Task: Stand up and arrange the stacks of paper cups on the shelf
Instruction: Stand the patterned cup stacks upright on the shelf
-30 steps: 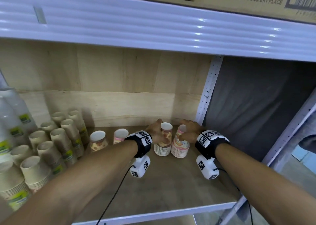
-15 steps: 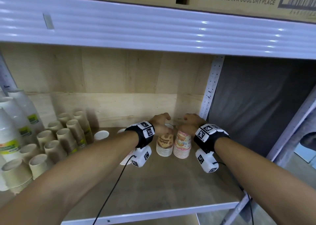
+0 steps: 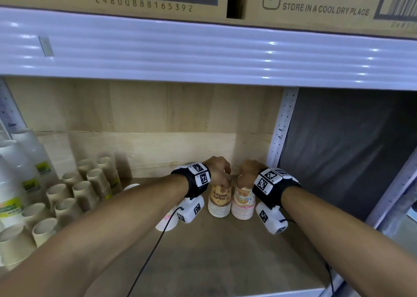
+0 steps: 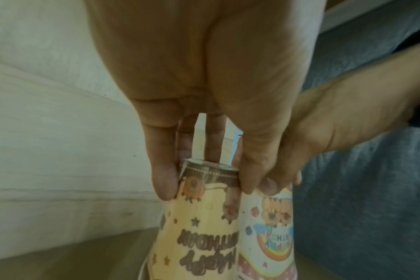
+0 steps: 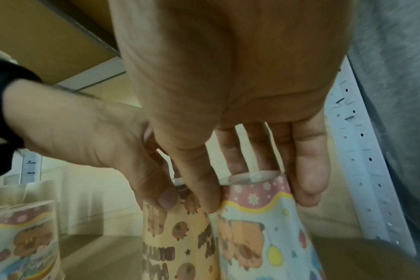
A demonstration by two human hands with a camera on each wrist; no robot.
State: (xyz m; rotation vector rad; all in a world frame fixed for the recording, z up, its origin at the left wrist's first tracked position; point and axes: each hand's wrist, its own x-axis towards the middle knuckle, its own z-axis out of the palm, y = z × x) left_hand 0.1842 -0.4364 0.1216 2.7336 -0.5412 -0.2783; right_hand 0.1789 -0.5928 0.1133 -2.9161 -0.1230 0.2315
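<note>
Two stacks of printed paper cups stand upside down, side by side, on the wooden shelf board near the back wall. My left hand grips the top of the yellow-brown stack from above. In the left wrist view its fingertips pinch that stack at the top cup. My right hand grips the top of the pink-blue stack, and the right wrist view shows its fingers curled round that stack. The two hands touch.
A third printed stack stands behind my left wrist. Brown cup stacks and sleeved white cup stacks fill the left. A perforated post and grey cloth close the right. The upper shelf beam hangs low.
Both hands have slid from the sides of the two stacks onto their tops. The stacks now stand upright and pressed together, a little further back.
</note>
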